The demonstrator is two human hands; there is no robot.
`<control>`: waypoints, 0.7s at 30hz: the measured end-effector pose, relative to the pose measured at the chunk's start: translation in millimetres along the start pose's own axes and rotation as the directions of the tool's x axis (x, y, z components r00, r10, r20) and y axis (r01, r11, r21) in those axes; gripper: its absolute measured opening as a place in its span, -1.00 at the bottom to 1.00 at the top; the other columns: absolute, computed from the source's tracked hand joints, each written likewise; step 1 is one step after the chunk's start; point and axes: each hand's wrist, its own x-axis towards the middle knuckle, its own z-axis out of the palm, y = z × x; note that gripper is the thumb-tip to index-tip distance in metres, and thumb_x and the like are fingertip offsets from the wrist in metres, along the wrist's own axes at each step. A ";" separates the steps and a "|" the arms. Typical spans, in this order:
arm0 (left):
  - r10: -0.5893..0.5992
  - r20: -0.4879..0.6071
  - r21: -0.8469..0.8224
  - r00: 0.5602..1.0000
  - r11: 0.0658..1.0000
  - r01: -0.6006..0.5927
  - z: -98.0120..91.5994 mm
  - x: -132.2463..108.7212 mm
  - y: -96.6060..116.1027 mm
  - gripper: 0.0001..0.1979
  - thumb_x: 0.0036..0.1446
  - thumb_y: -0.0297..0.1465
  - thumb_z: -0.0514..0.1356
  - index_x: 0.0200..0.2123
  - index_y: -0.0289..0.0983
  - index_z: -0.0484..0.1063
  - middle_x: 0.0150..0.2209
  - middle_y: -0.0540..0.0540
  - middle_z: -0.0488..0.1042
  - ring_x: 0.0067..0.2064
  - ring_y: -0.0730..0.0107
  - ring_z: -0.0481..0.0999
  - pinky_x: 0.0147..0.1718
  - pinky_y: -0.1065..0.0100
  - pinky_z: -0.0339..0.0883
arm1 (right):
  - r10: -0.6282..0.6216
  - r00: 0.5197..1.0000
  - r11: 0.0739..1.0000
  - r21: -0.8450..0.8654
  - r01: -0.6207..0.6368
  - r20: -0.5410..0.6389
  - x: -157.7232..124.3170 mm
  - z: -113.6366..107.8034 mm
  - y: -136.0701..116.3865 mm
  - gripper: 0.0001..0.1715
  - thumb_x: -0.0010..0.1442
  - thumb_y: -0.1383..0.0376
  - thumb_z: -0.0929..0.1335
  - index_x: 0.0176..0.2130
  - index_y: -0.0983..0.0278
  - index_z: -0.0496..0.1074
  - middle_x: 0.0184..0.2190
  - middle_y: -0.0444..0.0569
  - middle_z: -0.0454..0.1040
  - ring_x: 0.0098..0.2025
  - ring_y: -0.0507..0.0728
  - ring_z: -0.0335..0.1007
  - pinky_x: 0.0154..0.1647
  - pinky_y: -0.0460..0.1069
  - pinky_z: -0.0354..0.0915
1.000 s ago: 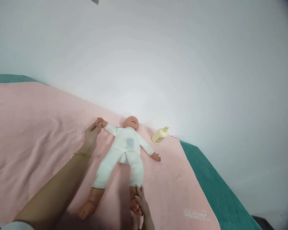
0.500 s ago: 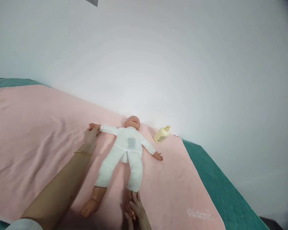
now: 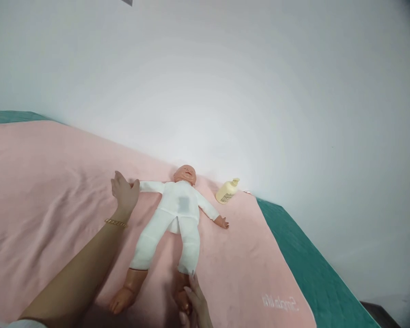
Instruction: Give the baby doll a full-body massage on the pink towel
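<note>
A: What is seen as the largest thing?

B: The pale wall (image 3: 205, 82), by which the whole far side beyond the doll's head is filled.

A: And beneath the doll?

B: A pink blanket (image 3: 246, 269) is spread under it, creased on the viewer's left of the doll. By that blanket a green sheet (image 3: 304, 255) is partly covered; it is left showing well out from the doll on both sides.

A: How is the doll (image 3: 177, 205) placed?

B: It is laid on its back on the blanket, head toward the wall, arms and legs spread, dressed in white.

A: The hands?

B: The left hand (image 3: 125, 193) is held at the end of the doll's arm on the viewer's left, its thumb by the cuff. The doll's own hand is hidden there, so whether it is grasped by the fingers cannot be told. By the right hand (image 3: 196, 303), the doll's foot on the viewer's right is clasped, fingers laid along the ankle.

A: Anything smaller?

B: A cream pump bottle (image 3: 227, 191) is seen tilted beside the doll's head and other arm. A grey patch (image 3: 183, 204) is shown on the doll's front. A gold bracelet (image 3: 115, 223) is worn on the left wrist, near the doll's arm.
</note>
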 end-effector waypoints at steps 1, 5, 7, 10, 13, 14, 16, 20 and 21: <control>0.038 0.001 0.043 0.999 0.998 -0.038 1.2 -2.0 1.6 -0.21 0.15 -0.30 0.10 0.34 -0.59 -0.09 0.26 -0.53 0.14 0.37 -0.28 -0.14 0.27 -0.18 -0.15 | 0.067 0.996 0.998 0.017 -0.066 -0.058 -0.3 -2.6 -5.9 -0.66 0.24 0.07 0.33 -0.05 0.11 0.51 0.03 0.05 0.52 0.10 0.32 0.43 0.00 0.20 0.45; 0.279 0.112 0.078 0.954 0.954 -0.289 8.6 -11.6 14.8 -0.36 0.24 -0.26 0.01 0.30 -0.49 0.12 0.33 -0.43 0.07 0.38 -0.25 -0.13 0.27 -0.21 -0.14 | 0.435 0.853 0.894 0.250 -0.372 -0.287 21.6 -13.3 -13.8 -0.56 0.22 0.01 0.33 -0.01 0.18 0.48 0.12 0.06 0.44 0.22 0.32 0.29 0.19 0.24 0.30; 0.419 0.249 0.018 0.873 0.899 -0.437 13.5 -17.3 25.9 -0.48 0.26 -0.26 -0.01 0.21 -0.37 0.30 0.29 -0.33 0.19 0.37 -0.16 -0.05 0.27 -0.17 -0.08 | 0.612 0.737 0.773 0.416 -0.480 -0.287 43.6 -17.0 -4.8 -0.51 0.18 -0.01 0.36 0.00 0.21 0.46 0.11 0.07 0.45 0.20 0.27 0.33 0.21 0.19 0.29; 0.590 0.520 -0.162 0.618 0.778 -0.607 23.1 -28.2 45.8 -0.56 0.29 -0.24 -0.01 0.13 -0.24 0.41 0.29 -0.19 0.23 0.34 -0.02 0.06 0.26 -0.08 0.04 | 0.763 0.647 0.469 0.686 -0.556 0.004 76.5 -16.4 19.2 -0.53 0.13 0.05 0.39 -0.03 0.23 0.47 0.03 0.06 0.51 0.14 0.21 0.40 0.15 0.13 0.36; 0.627 0.695 -0.262 0.352 0.676 -0.689 36.4 -40.1 61.6 -0.59 0.30 -0.23 0.04 0.13 -0.20 0.43 0.32 -0.16 0.19 0.35 0.02 0.06 0.27 -0.05 0.03 | 0.766 0.638 0.381 0.744 -0.548 0.078 102.5 -6.4 44.8 -0.68 0.11 0.12 0.39 -0.15 0.20 0.51 -0.01 0.03 0.53 0.12 0.19 0.42 0.13 0.12 0.38; 0.613 0.730 -0.264 0.300 0.659 -0.704 41.2 -43.2 64.6 -0.59 0.29 -0.23 0.08 0.14 -0.20 0.42 0.32 -0.17 0.18 0.36 0.00 0.03 0.27 -0.06 0.01 | 0.761 0.642 0.370 0.753 -0.545 0.090 110.7 -1.6 52.2 -0.73 0.09 0.16 0.40 -0.19 0.19 0.52 -0.03 0.02 0.54 0.12 0.19 0.42 0.13 0.11 0.38; 0.580 0.777 -0.253 0.244 0.643 -0.723 50.3 -47.3 66.6 -0.56 0.26 -0.21 0.14 0.17 -0.19 0.40 0.32 -0.17 0.18 0.38 -0.03 -0.02 0.28 -0.07 -0.02 | 0.741 0.647 0.280 0.794 -0.540 0.178 127.7 8.6 64.5 -0.81 0.08 0.24 0.41 -0.24 0.21 0.53 -0.06 0.05 0.55 0.14 0.19 0.40 0.12 0.09 0.38; 0.565 0.788 -0.228 0.245 0.638 -0.736 61.1 -48.2 60.1 -0.48 0.26 -0.08 0.13 0.21 -0.15 0.34 0.34 -0.14 0.14 0.39 -0.07 -0.08 0.29 -0.13 -0.12 | 0.697 0.639 0.127 0.821 -0.557 0.326 163.6 28.7 74.0 -0.85 0.11 0.31 0.38 -0.27 0.26 0.54 -0.09 0.08 0.57 0.11 0.18 0.43 0.08 0.09 0.40; 0.562 0.785 -0.215 0.260 0.642 -0.736 62.1 -47.8 57.8 -0.47 0.27 -0.06 0.11 0.22 -0.14 0.33 0.35 -0.14 0.12 0.40 -0.07 -0.09 0.29 -0.15 -0.15 | 0.683 0.650 0.134 0.818 -0.560 0.333 172.0 33.7 73.1 -0.83 0.12 0.30 0.39 -0.25 0.26 0.55 -0.09 0.07 0.57 0.09 0.18 0.44 0.07 0.08 0.40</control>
